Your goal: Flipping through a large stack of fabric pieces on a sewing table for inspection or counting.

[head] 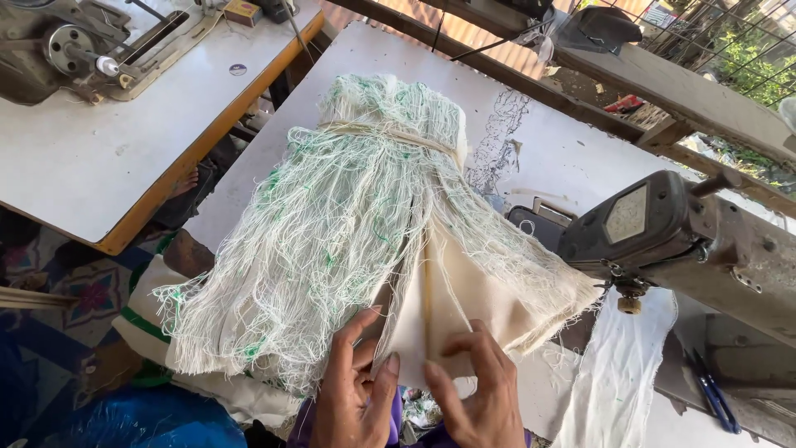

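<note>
A thick bundle of cream cloth pieces with frayed white and green threads lies on the white sewing table, tied across its far end by a pale band. My left hand rests on the near frayed edge, fingers spread, thumb against a smooth cream flap. My right hand lies on that flap's near edge, fingers slightly curled, parting the layers beside a narrow fold.
A grey sewing machine head stands right of the bundle, its needle area close to the cloth. Blue-handled scissors lie at the right. A second table with another machine is at the left. White fabric hangs nearby.
</note>
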